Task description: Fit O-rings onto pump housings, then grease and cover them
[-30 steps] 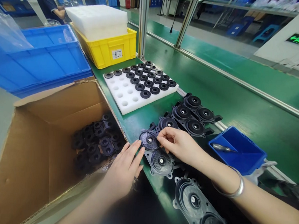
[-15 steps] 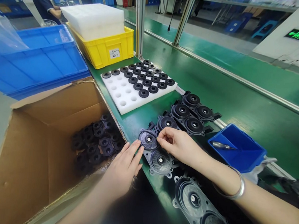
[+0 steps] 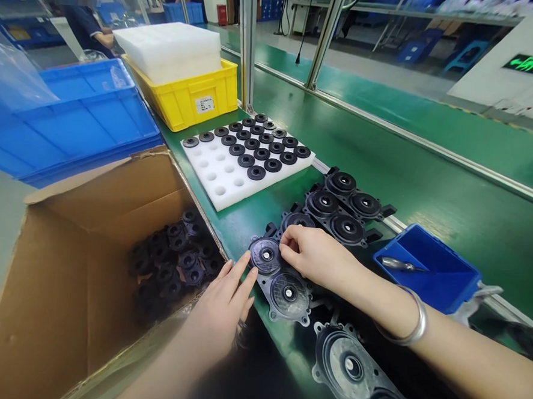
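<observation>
Hands [image 3: 224, 305] [image 3: 312, 256] at housing [image 3: 289, 293], crate label [image 3: 204, 104] illegible

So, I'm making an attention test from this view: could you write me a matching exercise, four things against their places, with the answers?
1. Foam block
2. Hand tool
3. Bangle
4. Black discs

A. Around the right forearm
B. On the white tray
C. In the yellow bin
D. In the small blue bin

Pairs: 1-C, 2-D, 3-A, 4-B

A green sign [image 3: 531, 64] with arrows and a figure stands out; the yellow bin's label [image 3: 204, 104] is illegible.
</observation>
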`<state>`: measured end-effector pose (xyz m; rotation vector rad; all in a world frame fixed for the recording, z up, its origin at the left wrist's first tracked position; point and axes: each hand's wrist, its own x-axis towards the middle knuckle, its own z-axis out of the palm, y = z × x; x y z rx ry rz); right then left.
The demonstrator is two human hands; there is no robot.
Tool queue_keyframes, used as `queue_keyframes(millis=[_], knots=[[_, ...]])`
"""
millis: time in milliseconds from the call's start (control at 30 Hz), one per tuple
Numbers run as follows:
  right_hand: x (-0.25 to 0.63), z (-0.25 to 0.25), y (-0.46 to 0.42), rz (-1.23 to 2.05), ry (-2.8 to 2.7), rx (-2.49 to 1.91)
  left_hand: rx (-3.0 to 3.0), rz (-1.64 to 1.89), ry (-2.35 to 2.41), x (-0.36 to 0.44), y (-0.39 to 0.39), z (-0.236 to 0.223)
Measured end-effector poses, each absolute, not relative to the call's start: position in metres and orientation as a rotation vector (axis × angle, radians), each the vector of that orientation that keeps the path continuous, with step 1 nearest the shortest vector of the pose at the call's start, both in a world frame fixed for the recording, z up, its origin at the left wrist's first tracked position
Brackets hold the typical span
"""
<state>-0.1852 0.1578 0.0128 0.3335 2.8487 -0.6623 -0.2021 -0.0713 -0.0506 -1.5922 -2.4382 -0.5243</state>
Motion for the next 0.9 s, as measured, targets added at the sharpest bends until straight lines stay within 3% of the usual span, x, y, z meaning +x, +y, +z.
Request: queue_keyframes(millis=[367,633,900], knots=[[-0.219,0.017,0.167,-0.646,2.814,0.003,-1.638,-0.569,-2.459,-0.205,-0.073,-0.053],[-0.230,0.022,0.165,-0.396,2.880,-0.206,-1.636,-0.511,-2.452,-0.205,-0.073,-0.052],[-0.221,0.014,0.175,-0.481,2.951,-0.250,-1.652,-0.530,-2.464,-0.205,-0.076,-0.054]])
